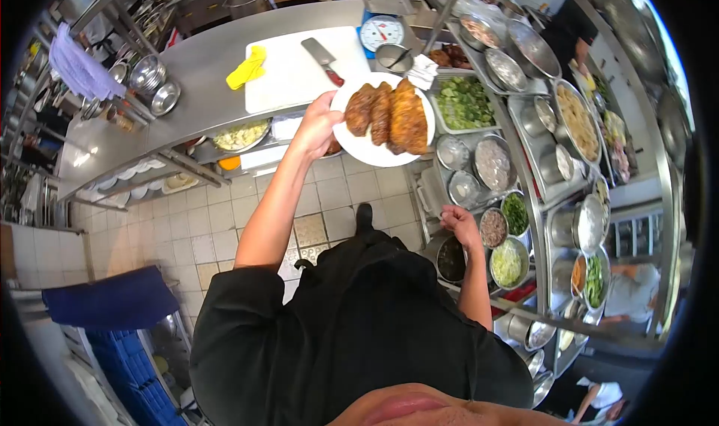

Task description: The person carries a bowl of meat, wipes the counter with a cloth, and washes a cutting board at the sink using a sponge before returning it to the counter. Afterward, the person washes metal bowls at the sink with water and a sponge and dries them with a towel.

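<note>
My left hand (317, 126) grips the left rim of a round white plate (365, 150), thumb on top. Several browned, glazed pieces of roast meat (382, 115) lie side by side on it. The plate is held up near the counter's front edge, by the white cutting board (281, 81). On that board rest a cleaver (320, 55) with a red handle and a yellow cloth (247, 68). Lower right, my right hand (462, 226) has its fingers curled in, with nothing visible in them. It is beside a bowl of chopped pinkish food (493, 227) and above a dark-filled pot (451, 259).
A dial scale (381, 34) stands behind the plate, near a metal bowl (394, 58). To the right are a tray of cut greens (464, 102) and a metal shelf rack (533, 201) with several bowls. Tiled floor (225, 224) lies below the steel counter (202, 67).
</note>
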{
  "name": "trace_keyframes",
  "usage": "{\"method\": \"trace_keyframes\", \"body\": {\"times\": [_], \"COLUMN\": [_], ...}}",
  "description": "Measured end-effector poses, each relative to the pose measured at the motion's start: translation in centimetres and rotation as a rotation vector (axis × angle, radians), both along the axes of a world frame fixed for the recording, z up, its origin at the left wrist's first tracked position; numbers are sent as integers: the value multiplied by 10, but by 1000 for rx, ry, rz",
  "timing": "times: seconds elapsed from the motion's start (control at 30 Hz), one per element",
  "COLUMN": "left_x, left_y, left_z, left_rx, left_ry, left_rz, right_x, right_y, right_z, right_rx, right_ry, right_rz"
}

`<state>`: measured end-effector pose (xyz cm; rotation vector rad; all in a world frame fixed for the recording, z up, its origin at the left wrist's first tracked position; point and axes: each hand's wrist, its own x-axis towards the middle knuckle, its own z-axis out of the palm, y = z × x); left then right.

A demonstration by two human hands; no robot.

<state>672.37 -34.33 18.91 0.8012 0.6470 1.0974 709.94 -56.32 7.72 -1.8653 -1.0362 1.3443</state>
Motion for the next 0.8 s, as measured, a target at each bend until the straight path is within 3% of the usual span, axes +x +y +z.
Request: {"method": "trace_keyframes", "body": {"times": [0.3, 0.43, 0.47, 0.57, 0.63, 0.67, 0.7, 0.73, 0.8], "left_x": [-77, -93, -96, -86, -83, -84, -85, -82, -95], "left_y": [77, 118, 138, 184, 205, 217, 229, 243, 252], "left_z": [-138, -153, -182, -205, -197, -202, -199, -215, -178], "left_rx": [-166, -285, -344, -369, -362, -367, -386, -262, -273], "left_ry": [105, 256, 259, 339, 126, 213, 62, -18, 182], "left_rz": [392, 529, 580, 651, 700, 746, 762, 794, 699], "right_x": [-58, -108, -113, -122, -128, -131, -131, -132, -146], "right_y": [185, 260, 279, 323, 343, 351, 362, 370, 382], "right_z": [-26, -20, -21, -25, -35, -37, -45, -52, -35], "right_rx": [-32, -53, -63, -112, -155, -164, -188, -215, -238], "right_ry": [413, 447, 431, 380, 311, 265, 233, 201, 164], "right_rz": [67, 277, 330, 493, 597, 636, 696, 738, 723]}}
